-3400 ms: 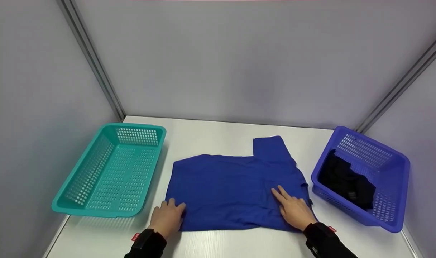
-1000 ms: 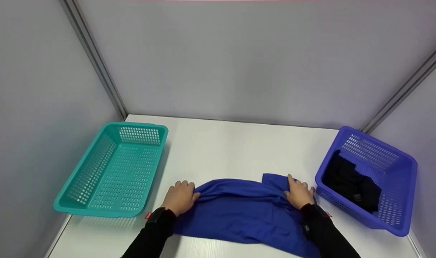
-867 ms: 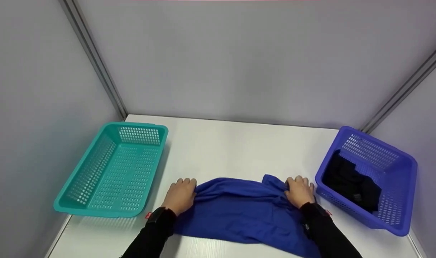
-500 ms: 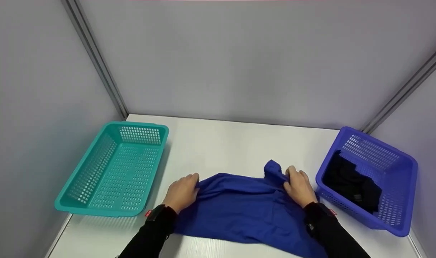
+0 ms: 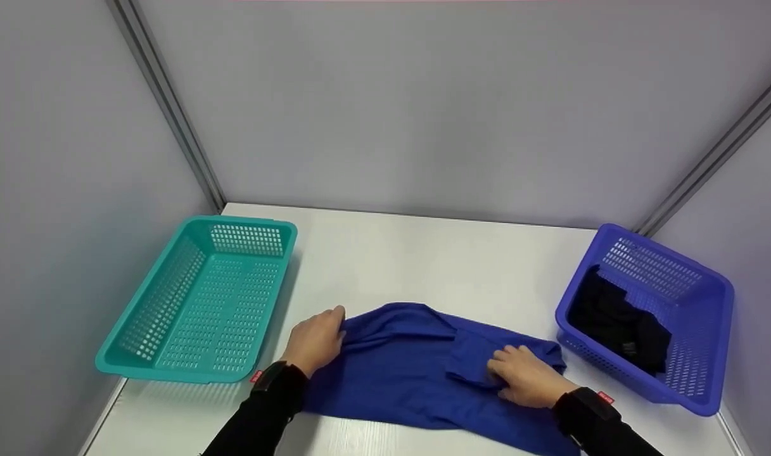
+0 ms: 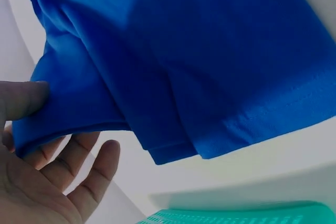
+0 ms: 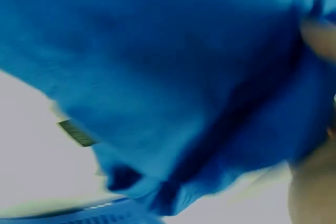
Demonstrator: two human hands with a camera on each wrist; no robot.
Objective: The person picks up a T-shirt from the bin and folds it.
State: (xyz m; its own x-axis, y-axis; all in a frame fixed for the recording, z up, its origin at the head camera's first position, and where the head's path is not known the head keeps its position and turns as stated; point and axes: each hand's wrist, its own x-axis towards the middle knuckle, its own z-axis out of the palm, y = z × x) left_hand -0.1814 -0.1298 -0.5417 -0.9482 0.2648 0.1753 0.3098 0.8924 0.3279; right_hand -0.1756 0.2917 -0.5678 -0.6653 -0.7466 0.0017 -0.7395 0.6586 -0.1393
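Note:
A blue short-sleeved shirt (image 5: 391, 373) lies folded into a wide band at the near side of the table. My left hand (image 5: 315, 342) pinches its left end; in the left wrist view the thumb (image 6: 23, 99) lies over the cloth with fingers beneath. The shirt's sleeve (image 5: 471, 358) is turned inward, lying flat over the body of the shirt. My right hand (image 5: 528, 378) is on that sleeve with curled fingers, gripping the cloth. The right wrist view is blurred and shows the thumb (image 7: 321, 40) against blue cloth; a small dark tag (image 7: 77, 133) sticks out at the shirt's edge.
A teal perforated basket (image 5: 284, 272) stands on the left of the white table (image 5: 398, 253). On the right, a purple-blue basket (image 5: 702, 278) holds a black garment (image 5: 613, 323). Grey panels (image 5: 423, 107) enclose the table at the back and sides.
The far half of the shirt has been folded toward me. Since half a second ago, my right hand has brought the raised sleeve down and inward; my left hand has kept its hold.

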